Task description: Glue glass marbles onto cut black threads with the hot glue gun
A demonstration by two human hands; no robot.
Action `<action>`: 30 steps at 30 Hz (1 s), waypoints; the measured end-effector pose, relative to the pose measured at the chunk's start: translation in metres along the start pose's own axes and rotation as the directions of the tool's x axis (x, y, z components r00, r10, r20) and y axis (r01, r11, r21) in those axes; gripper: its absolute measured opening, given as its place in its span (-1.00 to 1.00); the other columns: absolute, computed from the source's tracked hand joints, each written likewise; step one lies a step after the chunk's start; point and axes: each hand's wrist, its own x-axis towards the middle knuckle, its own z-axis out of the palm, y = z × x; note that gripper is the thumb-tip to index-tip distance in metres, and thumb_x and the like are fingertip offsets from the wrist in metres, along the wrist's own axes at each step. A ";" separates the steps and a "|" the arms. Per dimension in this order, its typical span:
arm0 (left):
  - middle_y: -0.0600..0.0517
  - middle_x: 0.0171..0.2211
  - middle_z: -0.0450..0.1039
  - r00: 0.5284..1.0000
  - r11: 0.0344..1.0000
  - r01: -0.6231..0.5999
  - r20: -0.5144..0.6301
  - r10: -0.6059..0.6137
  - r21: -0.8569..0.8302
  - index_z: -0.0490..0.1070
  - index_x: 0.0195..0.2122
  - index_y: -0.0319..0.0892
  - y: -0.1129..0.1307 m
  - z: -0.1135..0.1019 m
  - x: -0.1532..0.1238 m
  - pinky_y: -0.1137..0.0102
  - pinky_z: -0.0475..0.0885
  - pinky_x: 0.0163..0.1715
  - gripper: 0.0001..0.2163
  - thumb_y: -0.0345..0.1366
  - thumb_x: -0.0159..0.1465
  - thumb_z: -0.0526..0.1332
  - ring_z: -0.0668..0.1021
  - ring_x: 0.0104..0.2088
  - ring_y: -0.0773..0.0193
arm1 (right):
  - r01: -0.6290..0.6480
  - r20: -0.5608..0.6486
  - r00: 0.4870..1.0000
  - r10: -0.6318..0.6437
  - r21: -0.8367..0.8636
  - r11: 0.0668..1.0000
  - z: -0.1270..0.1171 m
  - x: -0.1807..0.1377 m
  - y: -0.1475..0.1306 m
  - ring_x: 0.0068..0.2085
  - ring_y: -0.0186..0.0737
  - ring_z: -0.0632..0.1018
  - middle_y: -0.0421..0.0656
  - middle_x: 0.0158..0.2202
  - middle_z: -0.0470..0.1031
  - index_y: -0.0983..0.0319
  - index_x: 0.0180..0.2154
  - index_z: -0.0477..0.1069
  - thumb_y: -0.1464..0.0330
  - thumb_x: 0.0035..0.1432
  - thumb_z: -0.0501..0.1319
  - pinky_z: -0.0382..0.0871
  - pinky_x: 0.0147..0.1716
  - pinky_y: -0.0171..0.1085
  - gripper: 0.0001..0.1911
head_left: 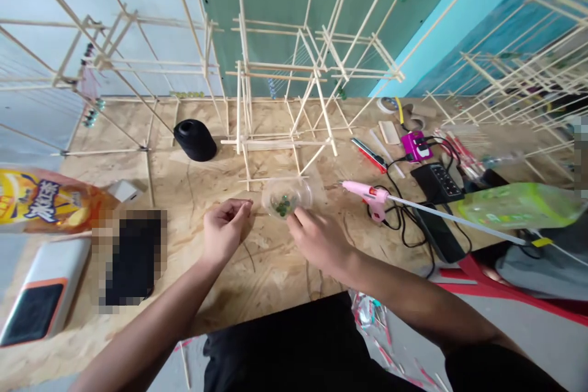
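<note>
My left hand (225,226) is raised just over the board, thumb and forefinger pinched together; what lies between the fingertips is too small to make out. Right beside it stands a clear plastic cup (304,191) with several green glass beads (282,205) at its bottom. The curled fingers of my right hand (319,239) are at the cup's near right rim, and their tips are partly hidden, so I cannot see what they grip. A dark thread (250,256) lies on the wood between my hands.
A pink glue gun (374,197) with a long glue stick lies right of the cup. Beyond stand thin wooden stick frames (285,142) and a black thread cone (195,139). A snack bag (46,201), power bank (43,294), red cutter (369,155) and purple plug adapter (416,147) lie around.
</note>
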 end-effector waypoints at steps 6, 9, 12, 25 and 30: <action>0.07 -0.63 0.42 0.991 0.992 0.119 0.066 -0.117 -0.032 0.71 -0.34 -0.24 0.008 0.001 -0.006 0.50 0.15 -0.65 -0.60 0.06 0.15 0.52 0.31 -0.63 0.41 | 0.045 -0.056 0.998 -0.037 0.147 0.988 0.004 0.014 0.011 -0.28 -0.19 0.67 -0.01 -0.12 0.74 0.32 0.04 0.66 0.49 0.45 0.22 0.39 -0.41 -0.20 -0.74; 0.11 -0.66 0.35 0.985 0.992 0.125 0.123 -0.121 -0.029 0.70 -0.33 -0.24 0.014 0.001 -0.010 0.49 0.09 -0.68 -0.60 0.07 0.19 0.53 0.26 -0.66 0.43 | 0.034 -0.130 0.991 0.006 0.308 0.951 -0.007 0.013 0.024 -0.16 -0.14 0.72 0.04 0.01 0.76 0.31 0.12 0.65 0.29 0.51 0.28 0.51 -0.31 -0.21 -0.70; 0.13 -0.67 0.31 0.987 0.996 0.087 0.132 -0.086 -0.001 0.71 -0.32 -0.22 0.015 0.000 -0.010 0.48 0.07 -0.68 -0.61 0.06 0.24 0.52 0.24 -0.66 0.43 | -0.010 -0.120 0.991 0.060 0.375 0.927 -0.018 0.022 0.039 -0.15 -0.15 0.72 -0.01 -0.09 0.77 0.24 -0.05 0.71 0.38 0.54 0.21 0.53 -0.18 -0.22 -0.74; 0.15 -0.68 0.28 0.991 0.997 0.021 0.131 -0.031 0.073 0.72 -0.31 -0.21 0.012 -0.002 -0.013 0.47 0.12 -0.65 -0.68 -0.02 0.35 0.43 0.25 -0.65 0.42 | -0.234 0.453 0.882 0.133 0.175 0.956 -0.021 0.104 0.048 -0.28 -0.18 0.62 -0.03 -0.13 0.74 0.26 -0.10 0.74 0.59 0.40 0.12 0.18 -0.36 -0.18 -0.61; 0.14 -0.66 0.26 0.990 0.997 0.037 0.136 -0.046 0.069 0.72 -0.30 -0.21 0.010 -0.004 -0.012 0.46 0.10 -0.65 -0.66 0.01 0.37 0.42 0.23 -0.64 0.43 | -0.244 0.520 0.836 0.178 0.061 0.968 -0.023 0.116 0.046 -0.19 -0.05 0.68 0.05 -0.13 0.77 0.27 -0.09 0.73 0.60 0.36 0.17 0.19 -0.33 -0.17 -0.64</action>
